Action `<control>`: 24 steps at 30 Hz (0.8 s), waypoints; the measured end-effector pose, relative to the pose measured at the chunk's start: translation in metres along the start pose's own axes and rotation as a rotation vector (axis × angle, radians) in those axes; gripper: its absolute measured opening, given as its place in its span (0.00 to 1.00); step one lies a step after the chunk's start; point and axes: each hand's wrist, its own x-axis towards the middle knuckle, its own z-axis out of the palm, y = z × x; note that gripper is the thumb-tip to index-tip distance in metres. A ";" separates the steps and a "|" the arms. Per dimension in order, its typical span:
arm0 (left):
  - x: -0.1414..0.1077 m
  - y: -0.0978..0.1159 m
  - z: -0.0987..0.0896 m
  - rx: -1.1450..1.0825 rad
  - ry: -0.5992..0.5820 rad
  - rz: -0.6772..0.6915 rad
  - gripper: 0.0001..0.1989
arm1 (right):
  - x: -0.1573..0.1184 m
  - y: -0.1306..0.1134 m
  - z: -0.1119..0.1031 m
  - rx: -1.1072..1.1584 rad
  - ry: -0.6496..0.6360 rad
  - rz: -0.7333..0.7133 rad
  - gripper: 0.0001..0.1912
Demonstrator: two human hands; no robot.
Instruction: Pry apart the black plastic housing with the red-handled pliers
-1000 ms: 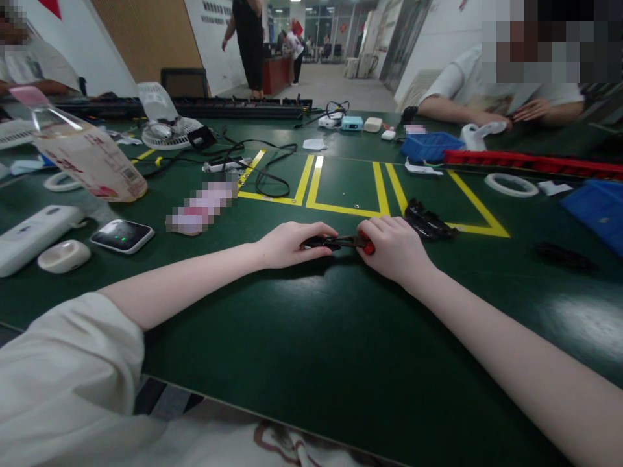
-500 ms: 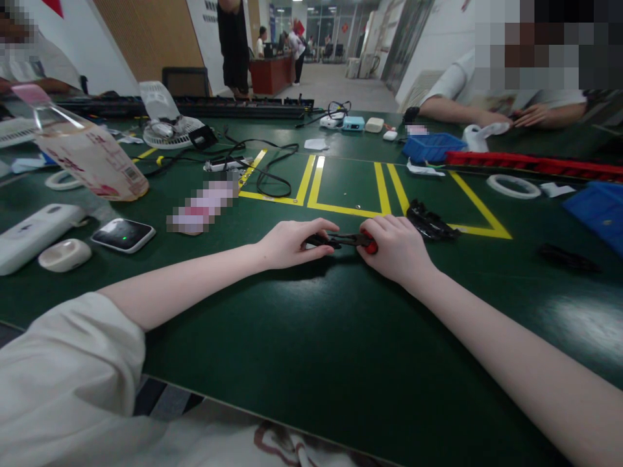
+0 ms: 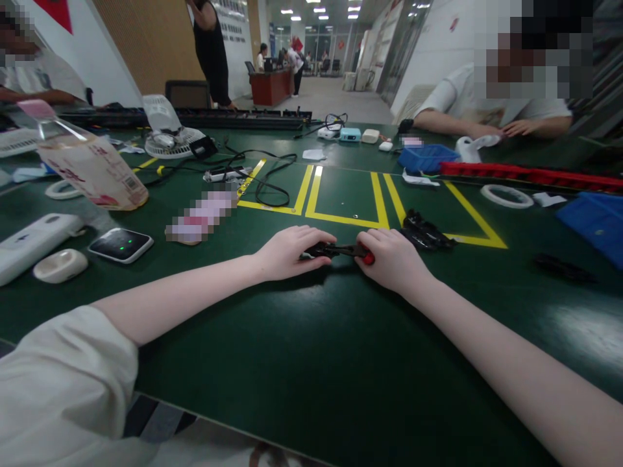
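My right hand [image 3: 392,259] is closed around the red handles of a pair of long-nose pliers [image 3: 348,250], whose dark jaws point left. Between the thumb and fingers of my left hand [image 3: 292,253] is a small black part [image 3: 321,250]; its exact kind is too small to tell. The plier tips meet this part at its right end. Just beyond my right hand lies a heap of similar black pieces [image 3: 424,231] on the green table [image 3: 311,363].
A tilted drink bottle [image 3: 97,165], a white fan [image 3: 170,133] and a lit device [image 3: 121,245] stand left. Black cables [image 3: 272,188] cross yellow tape. To the right are a tape roll [image 3: 506,196], blue bins [image 3: 596,224] and a red strip [image 3: 525,176]. A person [image 3: 491,110] sits opposite.
The view has tilted up a little, so the scene sits lower. The black part now shows against the plier tips. Both hands keep their grips.
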 end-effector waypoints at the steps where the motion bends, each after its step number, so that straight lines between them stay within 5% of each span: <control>1: 0.000 0.000 0.000 0.008 0.001 0.018 0.17 | 0.000 0.000 -0.001 0.005 -0.008 -0.002 0.04; 24: 0.000 -0.003 -0.001 -0.099 -0.065 0.046 0.16 | 0.006 0.002 -0.006 0.074 -0.161 0.011 0.01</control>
